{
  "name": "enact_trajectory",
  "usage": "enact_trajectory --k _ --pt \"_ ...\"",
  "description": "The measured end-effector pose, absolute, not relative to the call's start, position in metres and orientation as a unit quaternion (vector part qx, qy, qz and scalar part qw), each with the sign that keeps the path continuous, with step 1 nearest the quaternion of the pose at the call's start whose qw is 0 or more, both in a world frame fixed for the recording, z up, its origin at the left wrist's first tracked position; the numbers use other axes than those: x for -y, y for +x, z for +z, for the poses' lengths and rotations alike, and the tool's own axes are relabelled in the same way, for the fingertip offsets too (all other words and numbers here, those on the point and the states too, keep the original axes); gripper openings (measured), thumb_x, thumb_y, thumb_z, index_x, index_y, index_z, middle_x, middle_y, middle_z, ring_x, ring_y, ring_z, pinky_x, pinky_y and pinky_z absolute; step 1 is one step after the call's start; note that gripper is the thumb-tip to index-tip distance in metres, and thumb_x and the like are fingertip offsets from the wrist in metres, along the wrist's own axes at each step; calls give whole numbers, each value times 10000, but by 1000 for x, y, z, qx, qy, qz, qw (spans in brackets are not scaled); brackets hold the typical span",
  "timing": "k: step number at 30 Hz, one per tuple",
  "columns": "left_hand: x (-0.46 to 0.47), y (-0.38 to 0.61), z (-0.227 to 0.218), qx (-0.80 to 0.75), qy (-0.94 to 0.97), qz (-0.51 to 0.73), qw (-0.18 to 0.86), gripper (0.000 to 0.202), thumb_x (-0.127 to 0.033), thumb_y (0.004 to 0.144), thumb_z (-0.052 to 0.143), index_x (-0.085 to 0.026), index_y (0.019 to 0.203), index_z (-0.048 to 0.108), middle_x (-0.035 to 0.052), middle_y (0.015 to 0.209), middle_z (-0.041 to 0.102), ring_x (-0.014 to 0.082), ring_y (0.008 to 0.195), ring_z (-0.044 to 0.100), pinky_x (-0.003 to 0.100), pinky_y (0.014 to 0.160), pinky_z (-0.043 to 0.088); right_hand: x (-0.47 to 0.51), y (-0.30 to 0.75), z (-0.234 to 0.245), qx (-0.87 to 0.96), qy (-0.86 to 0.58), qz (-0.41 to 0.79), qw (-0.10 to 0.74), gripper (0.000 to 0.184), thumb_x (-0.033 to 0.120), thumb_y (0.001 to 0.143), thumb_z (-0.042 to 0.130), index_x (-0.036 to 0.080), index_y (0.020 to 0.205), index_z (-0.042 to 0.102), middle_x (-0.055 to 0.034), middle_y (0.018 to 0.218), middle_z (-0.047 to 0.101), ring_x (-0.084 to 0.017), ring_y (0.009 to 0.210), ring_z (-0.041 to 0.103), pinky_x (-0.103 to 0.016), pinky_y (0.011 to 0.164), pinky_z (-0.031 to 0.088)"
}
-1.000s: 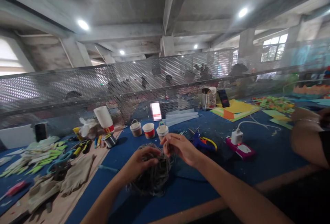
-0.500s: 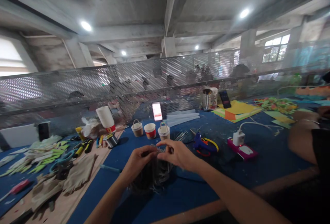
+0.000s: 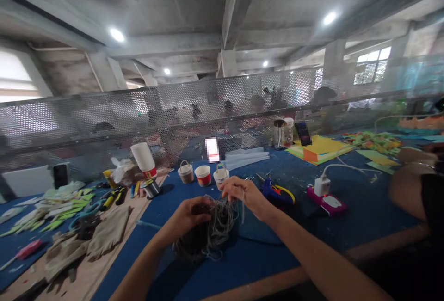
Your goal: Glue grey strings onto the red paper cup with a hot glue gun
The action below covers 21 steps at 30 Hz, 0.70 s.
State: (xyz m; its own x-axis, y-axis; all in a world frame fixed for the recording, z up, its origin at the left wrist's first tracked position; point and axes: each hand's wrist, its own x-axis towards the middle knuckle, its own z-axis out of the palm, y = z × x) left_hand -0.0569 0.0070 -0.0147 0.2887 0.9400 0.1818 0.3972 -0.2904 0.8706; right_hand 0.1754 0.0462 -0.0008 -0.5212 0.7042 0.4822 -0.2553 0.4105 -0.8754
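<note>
A loose, tangled bundle of grey string (image 3: pixel 220 227) lies on the blue table top right in front of me. My left hand (image 3: pixel 189 215) grips the upper left of the bundle, fingers curled over it and the thumb below. Just above its right side, my right hand (image 3: pixel 246 198) is closed in a pinch on string, and a pale strand hangs down from its fingers. Beyond my hands stand a paper cup with a handle (image 3: pixel 185 173), a red-banded paper cup (image 3: pixel 202 176) and another handled cup (image 3: pixel 220 177), partly behind my right hand.
A blue glue gun (image 3: pixel 272 190) and yellow-handled scissors (image 3: pixel 286 193) lie right of my hands. A magenta power strip (image 3: pixel 326 200) holds a white charger. Work gloves (image 3: pixel 109 231), cutters and paper scraps cover the left side. A co-worker's arm (image 3: pixel 409 181) rests at the right.
My right hand has moved up and right, away from my left hand, drawing a strand of string with it. More of the grey bundle shows between the hands.
</note>
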Motion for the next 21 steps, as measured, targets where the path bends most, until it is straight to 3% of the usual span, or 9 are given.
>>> enact_trajectory --k 3,8,12,14,17,21 --pt "-9 -58 -16 -484 716 363 348 218 -362 829 660 -161 879 726 30 818 705 182 742 615 266 688 465 -44 179 3 614 -120 644 441 326 485 899 569 176 807 615 -50 874 669 -137 658 581 -277 661 454" --pt "-11 -59 -19 -520 698 380 314 360 -486 903 509 -166 782 624 -27 627 575 133 539 525 229 512 408 -48 182 3 522 -92 696 484 294 455 889 592 169 825 618 -40 782 645 -129 646 564 -248 615 446" --pt "-10 -62 -20 -539 694 377 291 381 -486 944 382 -185 967 614 7 751 646 147 531 568 250 498 441 -54 185 3 486 -81 714 497 263 450 861 621 187 870 636 15 684 556 -98 566 483 -233 576 412" --pt "-11 -64 -20 -553 696 374 263 341 -451 923 427 -196 1063 605 46 897 690 167 596 609 271 538 467 -54 186 3 495 -78 722 477 290 474 883 579 190 867 638 42 603 512 -80 487 421 -231 552 391" --pt "-15 -68 -22 -580 698 370 198 361 -382 785 639 -213 1104 631 80 1070 678 210 743 634 328 687 488 -52 186 3 539 -94 713 439 412 538 928 468 176 849 647 62 481 468 -72 399 359 -212 471 330" --pt "-21 -73 -30 -611 692 362 129 471 -307 615 780 -223 1068 683 109 1152 656 317 1043 568 416 937 385 -49 182 -1 632 -159 664 368 486 569 936 425 149 825 642 46 447 515 -74 361 369 -192 388 265"
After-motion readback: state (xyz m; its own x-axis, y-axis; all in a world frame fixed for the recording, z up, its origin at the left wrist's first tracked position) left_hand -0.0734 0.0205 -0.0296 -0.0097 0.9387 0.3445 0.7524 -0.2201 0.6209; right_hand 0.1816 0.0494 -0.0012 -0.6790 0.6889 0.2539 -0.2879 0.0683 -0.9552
